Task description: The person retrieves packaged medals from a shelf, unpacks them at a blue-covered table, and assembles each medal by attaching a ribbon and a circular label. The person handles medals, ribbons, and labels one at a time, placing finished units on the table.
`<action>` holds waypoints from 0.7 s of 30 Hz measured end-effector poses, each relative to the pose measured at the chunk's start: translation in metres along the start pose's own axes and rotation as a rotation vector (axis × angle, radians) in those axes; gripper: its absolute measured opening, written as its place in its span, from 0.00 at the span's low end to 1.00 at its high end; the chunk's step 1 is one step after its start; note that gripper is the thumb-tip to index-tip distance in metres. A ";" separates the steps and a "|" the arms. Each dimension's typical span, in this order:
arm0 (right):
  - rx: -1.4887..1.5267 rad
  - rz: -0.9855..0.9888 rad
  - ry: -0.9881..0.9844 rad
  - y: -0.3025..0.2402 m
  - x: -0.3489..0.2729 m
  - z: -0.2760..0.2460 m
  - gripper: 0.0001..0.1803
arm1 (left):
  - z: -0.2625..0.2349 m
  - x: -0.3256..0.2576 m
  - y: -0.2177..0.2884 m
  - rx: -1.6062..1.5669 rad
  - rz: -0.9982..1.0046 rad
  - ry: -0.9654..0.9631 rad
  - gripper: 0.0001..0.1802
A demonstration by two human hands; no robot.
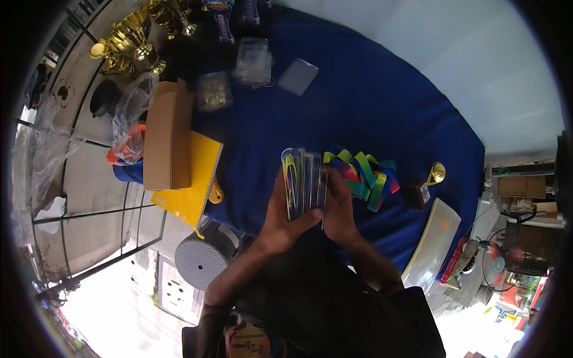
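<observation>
In front of my body, both hands hold a stack of clear plastic cases (304, 186) upright over the blue cloth. My left hand (278, 222) wraps round the left side, with its thumb across the near edge. My right hand (340, 210) closes on the right side of the same stack. Something yellow-green shows inside the leftmost case; what the others contain I cannot make out. Just right of my right hand lies a heap of multicoloured ribbons (375, 181), in green, yellow, teal and pink.
Clear plastic sleeves (253, 62) lie on the far part of the blue-covered table (358, 89). Gold trophies (140, 45) stand far left, above a cardboard box (169, 140) and a yellow notebook (197, 170). A small gold-topped trophy (416, 194) and a pale glossy sheet (434, 241) are at right.
</observation>
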State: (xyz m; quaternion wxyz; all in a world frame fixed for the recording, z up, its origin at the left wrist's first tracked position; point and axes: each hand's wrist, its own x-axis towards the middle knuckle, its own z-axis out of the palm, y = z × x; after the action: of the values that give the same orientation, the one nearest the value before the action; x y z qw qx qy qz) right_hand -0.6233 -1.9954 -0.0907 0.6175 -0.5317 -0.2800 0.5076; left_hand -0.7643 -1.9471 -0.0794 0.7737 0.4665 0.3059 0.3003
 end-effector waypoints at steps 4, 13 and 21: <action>-0.025 -0.182 -0.028 0.025 0.005 0.007 0.18 | -0.003 -0.003 -0.001 0.167 0.147 -0.040 0.55; -0.383 -0.331 -0.112 0.035 0.053 0.035 0.14 | -0.024 -0.031 -0.001 0.077 -0.005 0.202 0.42; -0.423 -0.205 -0.097 0.009 0.170 0.105 0.15 | -0.045 -0.059 -0.014 -0.115 0.157 0.602 0.33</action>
State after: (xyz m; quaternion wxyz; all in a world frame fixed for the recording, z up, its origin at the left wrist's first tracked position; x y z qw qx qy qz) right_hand -0.6638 -1.7995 -0.1033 0.5266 -0.5930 -0.4617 0.3973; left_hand -0.8329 -1.9726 -0.0977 0.6481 0.3341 0.4667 0.5005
